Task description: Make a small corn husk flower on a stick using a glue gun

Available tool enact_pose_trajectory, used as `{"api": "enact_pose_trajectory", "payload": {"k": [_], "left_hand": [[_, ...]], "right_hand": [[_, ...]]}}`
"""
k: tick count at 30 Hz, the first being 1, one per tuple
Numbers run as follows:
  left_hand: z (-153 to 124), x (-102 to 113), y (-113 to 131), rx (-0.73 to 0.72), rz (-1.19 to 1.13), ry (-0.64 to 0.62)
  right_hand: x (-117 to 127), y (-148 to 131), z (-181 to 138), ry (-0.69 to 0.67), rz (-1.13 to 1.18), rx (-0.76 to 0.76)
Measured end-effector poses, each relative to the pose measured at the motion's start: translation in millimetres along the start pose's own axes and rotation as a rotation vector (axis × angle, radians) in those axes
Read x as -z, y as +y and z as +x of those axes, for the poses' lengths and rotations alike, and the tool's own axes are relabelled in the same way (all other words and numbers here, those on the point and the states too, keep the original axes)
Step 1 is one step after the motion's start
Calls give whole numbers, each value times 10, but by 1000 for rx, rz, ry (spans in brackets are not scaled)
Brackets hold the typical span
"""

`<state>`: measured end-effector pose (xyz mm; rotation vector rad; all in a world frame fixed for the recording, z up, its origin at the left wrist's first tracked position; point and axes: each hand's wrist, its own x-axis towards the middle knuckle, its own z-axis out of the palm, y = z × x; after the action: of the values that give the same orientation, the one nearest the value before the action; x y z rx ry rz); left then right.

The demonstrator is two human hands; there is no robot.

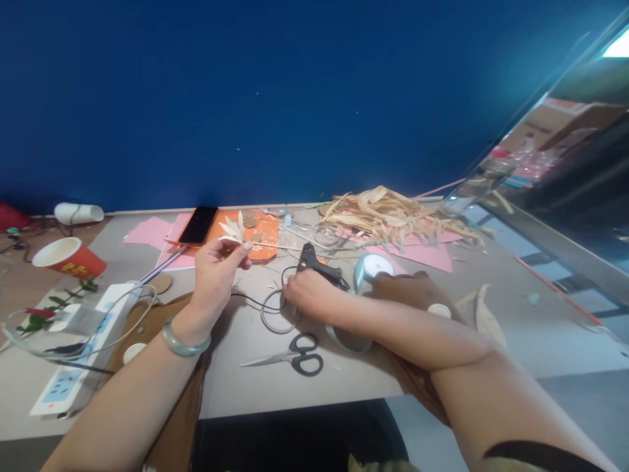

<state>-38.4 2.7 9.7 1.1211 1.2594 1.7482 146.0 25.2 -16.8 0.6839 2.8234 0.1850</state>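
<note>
My left hand (216, 269) is raised above the table, its fingers pinched on a small pale straw flower (233, 231) with pointed petals and a thin stem running right. A green bangle (184, 342) is on that wrist. My right hand (305, 293) rests on the table with fingers curled, at the handle of a black glue gun (319, 262); whether it grips the gun I cannot tell. The gun's black cord (268, 305) loops beside that hand. Black-handled scissors (295, 356) lie closed near the front edge, below both hands.
A black phone (198, 225) lies on orange (265, 229) and pink paper (147, 231). A pile of dried straw strips (393, 216) is at the back right, a pale ribbon roll (373, 267) beside the gun. A red paper cup (69, 257) and white power strip (83, 347) are left.
</note>
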Motion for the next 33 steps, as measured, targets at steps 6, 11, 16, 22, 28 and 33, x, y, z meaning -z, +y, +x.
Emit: {"api": "enact_pose_trajectory", "payload": {"k": [6, 11, 16, 22, 28, 33], "left_hand": [[-3, 27, -20, 4, 51, -6], [-3, 43, -28, 11, 60, -27], [-22, 14, -19, 67, 41, -87], [-27, 6, -51, 107, 39, -117], [-26, 4, -49, 103, 58, -148], [-41, -9, -59, 123, 61, -189]], "right_hand": [[258, -76, -229, 64, 63, -38], [328, -53, -184, 154, 121, 26], [147, 190, 46, 269, 360, -83], [-31, 328, 187, 465, 739, -117], [-90, 339, 246, 482, 875, -161], [6, 367, 235, 659, 1089, -249]]}}
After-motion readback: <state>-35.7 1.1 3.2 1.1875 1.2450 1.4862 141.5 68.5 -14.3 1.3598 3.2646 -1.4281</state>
